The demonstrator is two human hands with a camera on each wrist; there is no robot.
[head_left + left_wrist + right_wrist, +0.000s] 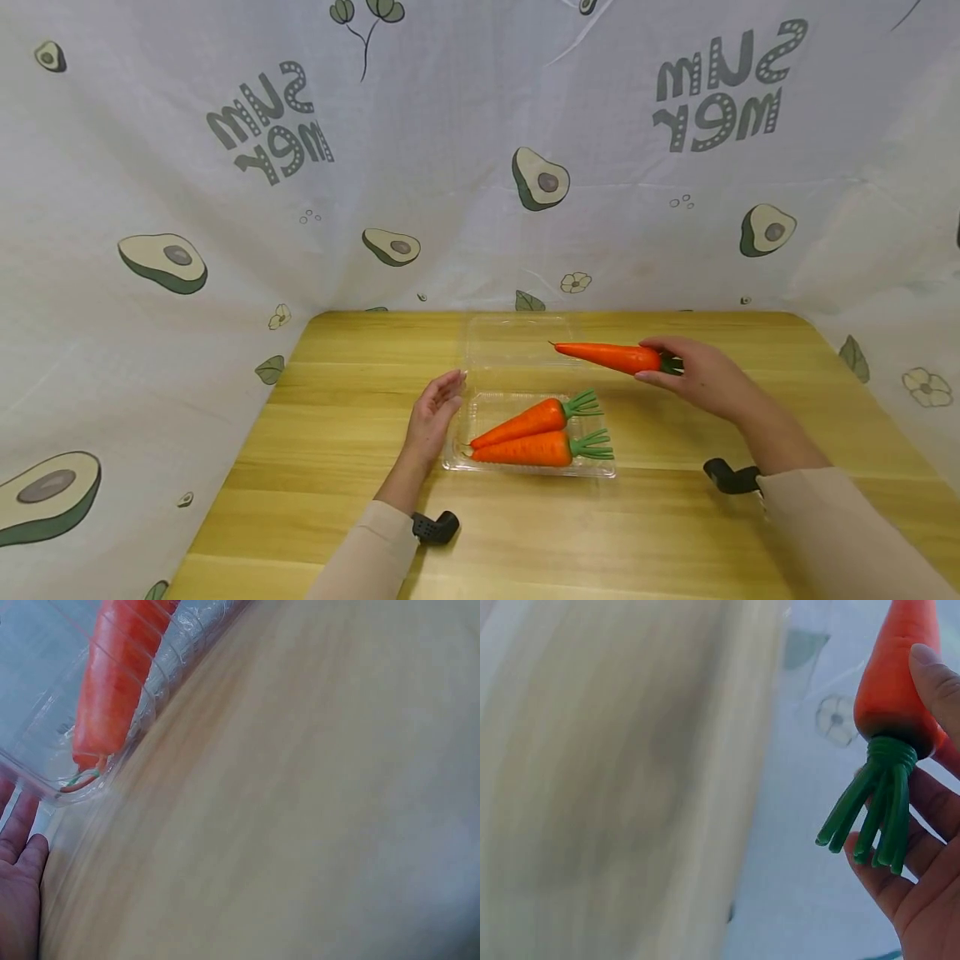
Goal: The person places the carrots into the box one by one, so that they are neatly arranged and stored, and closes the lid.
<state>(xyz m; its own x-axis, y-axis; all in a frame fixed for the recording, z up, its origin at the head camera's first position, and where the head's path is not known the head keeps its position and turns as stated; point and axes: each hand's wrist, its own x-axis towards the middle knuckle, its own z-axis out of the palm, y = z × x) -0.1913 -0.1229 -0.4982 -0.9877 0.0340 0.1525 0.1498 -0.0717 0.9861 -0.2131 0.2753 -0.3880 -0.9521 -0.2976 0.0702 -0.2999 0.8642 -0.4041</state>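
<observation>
My right hand point(701, 377) pinches an orange carrot point(611, 357) at its thick end, above the table, its tip pointing left. In the right wrist view the thumb lies on the orange body of the carrot point(896, 690), and its green stalks point(885, 802) hang in front of the palm. Two more carrots point(525, 450) lie side by side in a clear plastic box point(525, 472), stalks to the right. At the box's left end is my left hand point(433, 421), fingers loosely bent and holding nothing; whether it touches the box I cannot tell.
The box's clear lid point(517, 340) lies folded back toward the far edge of the wooden table point(345, 417). Behind the table hangs a pale cloth point(465, 167) printed with avocados and lettering. Dark wrist cameras point(435, 527) sit at both sleeves.
</observation>
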